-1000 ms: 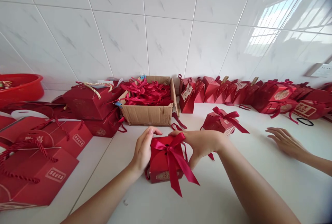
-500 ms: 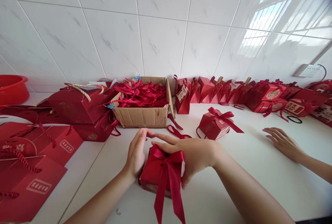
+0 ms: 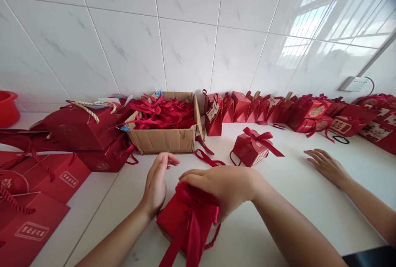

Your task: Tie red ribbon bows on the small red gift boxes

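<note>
A red gift box (image 3: 176, 219) with a satin ribbon bow stands in front of me, its ribbon tails hanging over the near side. My right hand (image 3: 227, 186) wraps the box's far right edge, fingers over the top by the bow; its thumb is hidden. On the other side, my left hand (image 3: 157, 184) is cupped close to the box's left edge, fingers bent but apart, with nothing in them. A twisted red cord handle (image 3: 214, 236) sticks out at the box's lower right. Beyond my right hand sits another bowed red box (image 3: 252, 151).
A cardboard box (image 3: 163, 140) full of red ribbons stands near the tiled wall. Red gift bags (image 3: 34, 221) lie at left, and a row of red boxes (image 3: 239, 106) lines the wall. Another person's hand (image 3: 328, 168) rests on the white table at right. A loose ribbon (image 3: 210, 159) lies mid-table.
The gift box has turned and come nearer to me, its bow tails swinging left. My left hand's fingertips have parted from my right hand's. The view has shifted slightly right.
</note>
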A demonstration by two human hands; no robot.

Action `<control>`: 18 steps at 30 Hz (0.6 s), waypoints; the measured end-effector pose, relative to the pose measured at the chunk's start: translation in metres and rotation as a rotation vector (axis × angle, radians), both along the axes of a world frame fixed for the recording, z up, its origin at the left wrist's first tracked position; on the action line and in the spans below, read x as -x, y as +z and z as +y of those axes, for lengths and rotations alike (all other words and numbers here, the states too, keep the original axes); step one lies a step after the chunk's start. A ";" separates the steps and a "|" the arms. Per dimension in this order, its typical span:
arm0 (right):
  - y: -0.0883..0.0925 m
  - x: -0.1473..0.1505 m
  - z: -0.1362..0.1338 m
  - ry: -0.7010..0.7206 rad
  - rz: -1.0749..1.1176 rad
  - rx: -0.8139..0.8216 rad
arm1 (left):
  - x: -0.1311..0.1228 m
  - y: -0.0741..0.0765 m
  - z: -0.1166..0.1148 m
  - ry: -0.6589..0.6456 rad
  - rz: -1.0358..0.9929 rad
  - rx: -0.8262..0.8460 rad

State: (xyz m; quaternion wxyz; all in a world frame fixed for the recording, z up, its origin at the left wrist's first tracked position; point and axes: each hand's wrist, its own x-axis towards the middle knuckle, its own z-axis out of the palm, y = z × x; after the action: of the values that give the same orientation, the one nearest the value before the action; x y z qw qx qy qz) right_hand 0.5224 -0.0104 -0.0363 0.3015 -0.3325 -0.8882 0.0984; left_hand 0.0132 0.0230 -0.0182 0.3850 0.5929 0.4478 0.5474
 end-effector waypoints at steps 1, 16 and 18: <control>-0.015 -0.032 0.000 -0.043 -0.001 -0.005 | 0.000 0.000 0.001 0.005 -0.007 0.005; 0.117 0.206 0.015 -0.146 0.028 0.404 | 0.012 0.006 0.013 0.078 -0.024 0.041; 0.135 0.223 0.021 -0.312 0.093 0.442 | 0.011 0.007 0.013 0.078 0.012 0.048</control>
State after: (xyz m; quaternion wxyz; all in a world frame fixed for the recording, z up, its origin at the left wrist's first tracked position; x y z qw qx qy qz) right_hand 0.2997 0.0108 0.0991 0.2734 -0.5184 -0.7684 0.2572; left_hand 0.0023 0.0365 -0.0113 0.3749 0.5687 0.4860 0.5476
